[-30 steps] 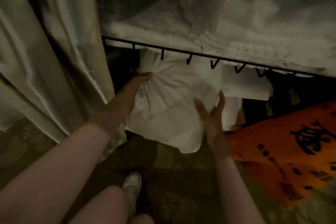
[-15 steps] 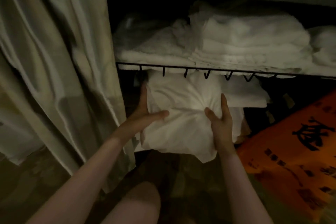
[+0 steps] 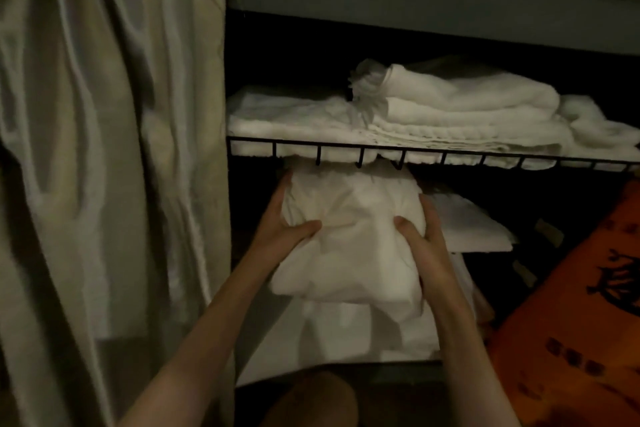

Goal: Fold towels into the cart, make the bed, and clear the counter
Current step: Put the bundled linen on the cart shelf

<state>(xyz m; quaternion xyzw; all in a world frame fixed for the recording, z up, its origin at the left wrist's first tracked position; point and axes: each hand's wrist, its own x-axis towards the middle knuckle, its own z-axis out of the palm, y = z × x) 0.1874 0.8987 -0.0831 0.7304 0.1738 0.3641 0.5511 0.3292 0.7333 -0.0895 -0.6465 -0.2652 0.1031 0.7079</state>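
Orange bag [image 3: 571, 340]: black print, blurred, unreadable; hands on towel [image 3: 349, 246]

orange cloth [image 3: 568, 340] at lower right | showing black printed marks, one large emblem-like figure and rows of small characters | print blurring in dim light, nothing reading as legible text

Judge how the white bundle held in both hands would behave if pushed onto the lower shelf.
The white bundle probably flops: it dents under the left hand and right hand. It looks light. Its drooping lower edge may snag.
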